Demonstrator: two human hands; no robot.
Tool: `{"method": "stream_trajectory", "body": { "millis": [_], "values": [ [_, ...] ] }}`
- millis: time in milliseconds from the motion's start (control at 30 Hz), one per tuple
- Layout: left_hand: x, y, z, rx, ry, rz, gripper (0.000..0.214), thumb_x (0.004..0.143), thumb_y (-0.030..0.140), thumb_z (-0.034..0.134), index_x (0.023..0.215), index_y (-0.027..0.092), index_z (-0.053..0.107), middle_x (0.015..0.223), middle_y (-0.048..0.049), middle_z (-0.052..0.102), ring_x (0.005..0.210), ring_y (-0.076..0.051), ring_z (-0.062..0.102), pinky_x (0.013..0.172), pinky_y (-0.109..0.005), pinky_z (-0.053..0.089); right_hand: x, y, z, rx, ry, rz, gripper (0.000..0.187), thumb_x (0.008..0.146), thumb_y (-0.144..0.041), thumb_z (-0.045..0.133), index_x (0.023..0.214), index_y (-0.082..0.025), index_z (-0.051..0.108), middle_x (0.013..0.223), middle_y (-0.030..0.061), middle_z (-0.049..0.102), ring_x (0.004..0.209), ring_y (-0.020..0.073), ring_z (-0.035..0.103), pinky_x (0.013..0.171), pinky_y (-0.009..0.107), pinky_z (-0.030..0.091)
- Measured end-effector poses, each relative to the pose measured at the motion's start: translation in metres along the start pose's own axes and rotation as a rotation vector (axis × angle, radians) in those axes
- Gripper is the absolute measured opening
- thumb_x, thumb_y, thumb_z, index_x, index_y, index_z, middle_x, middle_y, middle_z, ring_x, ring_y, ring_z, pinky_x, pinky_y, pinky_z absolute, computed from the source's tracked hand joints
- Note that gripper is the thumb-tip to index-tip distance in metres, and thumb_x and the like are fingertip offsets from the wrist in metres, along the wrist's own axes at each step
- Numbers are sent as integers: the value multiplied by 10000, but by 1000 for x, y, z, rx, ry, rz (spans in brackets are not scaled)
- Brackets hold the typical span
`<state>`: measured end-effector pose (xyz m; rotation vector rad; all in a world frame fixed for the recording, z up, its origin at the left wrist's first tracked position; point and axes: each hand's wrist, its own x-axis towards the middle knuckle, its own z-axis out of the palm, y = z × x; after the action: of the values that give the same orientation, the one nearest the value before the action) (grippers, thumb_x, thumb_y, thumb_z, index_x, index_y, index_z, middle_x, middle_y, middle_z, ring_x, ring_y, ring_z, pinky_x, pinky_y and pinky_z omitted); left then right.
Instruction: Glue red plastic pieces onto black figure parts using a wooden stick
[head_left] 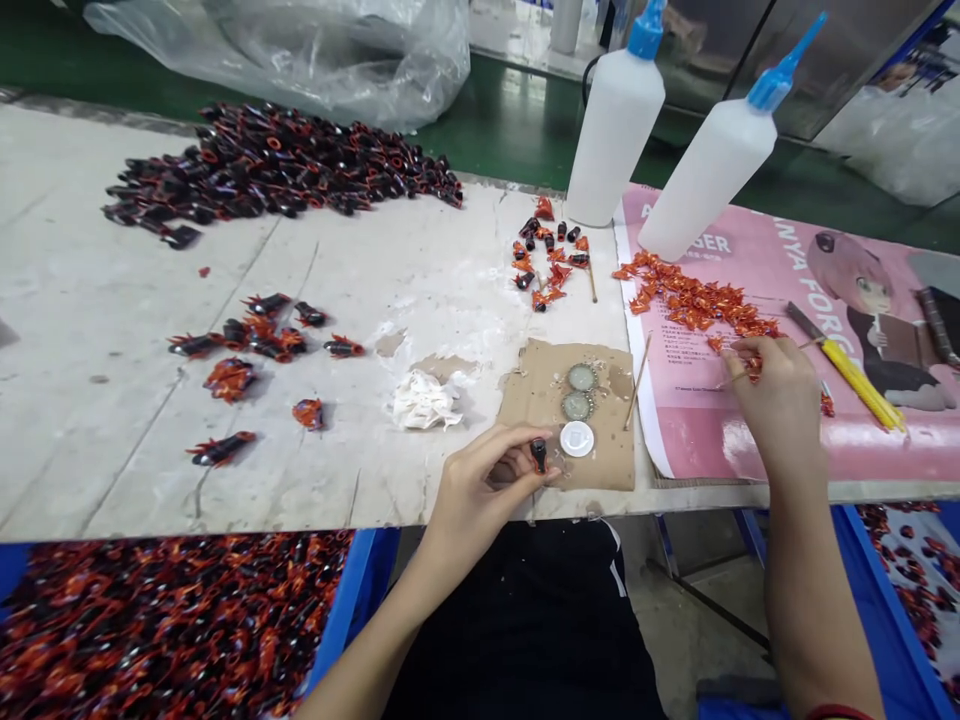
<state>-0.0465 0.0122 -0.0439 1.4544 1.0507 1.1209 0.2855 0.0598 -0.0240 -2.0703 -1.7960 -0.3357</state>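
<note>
Pinched between the thumb and fingers of my left hand (487, 470) is a small black plastic part (538, 454) with orange-red at its lower end. That hand is just above the brown cardboard piece (611, 468), beside a white round cap (577, 439) and two greyish discs with ridged rims (579, 391). On the pink printed sheet (697, 440), my right hand (780, 400) has its fingers closed at the near end of a pile of orange spiky pieces (701, 295). A thin stick seems to run through those fingers; one orange piece lies at the fingertips.
Two white squeeze bottles (619, 130) with blue nozzles stand behind. A yellow-handled knife (862, 380) lies right of my right hand. Crumpled white tissue (426, 400), loose black-and-orange parts (262, 335) and a large heap (285, 165) are leftward. A blue-edged bin (352, 590) sits below the table.
</note>
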Motion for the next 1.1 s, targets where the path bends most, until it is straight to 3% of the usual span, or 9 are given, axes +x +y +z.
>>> {"method": "stream_trajectory", "body": {
  "millis": [200,400,500,567,733,800,1100],
  "values": [
    [0,2,2,-23,0,27,259,740,64,736,964,193,720,779,14,660,633,-79,631,611,-150,548,2,-17,14,-40,-33,140,169,832,-243,406,844,-167,556,856,147,573,805,286,556,782,467,464],
    [-1,9,3,47,7,83,247,760,106,748,992,181,705,807,-5,655,676,-103,641,633,-180,562,-21,-49,-13,297,-36,150,187,856,-380,458,843,-206,523,785,78,559,693,223,524,710,399,440],
    [0,15,6,107,15,139,242,777,106,740,1001,186,693,808,-3,659,689,-103,642,643,-177,559,-50,-82,-33,558,-129,90,225,906,-422,465,861,-214,539,707,12,525,619,162,501,598,294,413],
    [2,19,9,137,25,185,209,803,123,721,1000,184,684,805,-5,667,692,-105,647,644,-178,558,-70,-106,-45,761,-263,61,172,935,-373,500,869,-220,545,685,-20,504,569,119,463,532,241,375],
    [6,25,15,219,20,330,153,889,151,627,1038,175,651,801,-12,683,718,-118,659,676,-201,555,-101,-146,-56,1042,-440,-4,86,955,-255,508,899,-229,569,795,-8,582,691,111,560,612,201,457],
    [6,25,15,283,16,393,162,908,134,590,1059,171,636,799,-13,680,712,-118,652,678,-206,546,-105,-153,-53,1082,-478,4,105,958,-250,497,893,-224,576,805,0,592,699,119,570,634,211,477],
    [4,16,11,445,0,607,203,910,71,562,1094,152,589,933,-58,713,797,-126,668,692,-207,540,-109,-160,-44,1107,-425,94,131,949,-277,515,866,-212,592,725,-29,563,621,95,531,592,193,450]
  ]
}}
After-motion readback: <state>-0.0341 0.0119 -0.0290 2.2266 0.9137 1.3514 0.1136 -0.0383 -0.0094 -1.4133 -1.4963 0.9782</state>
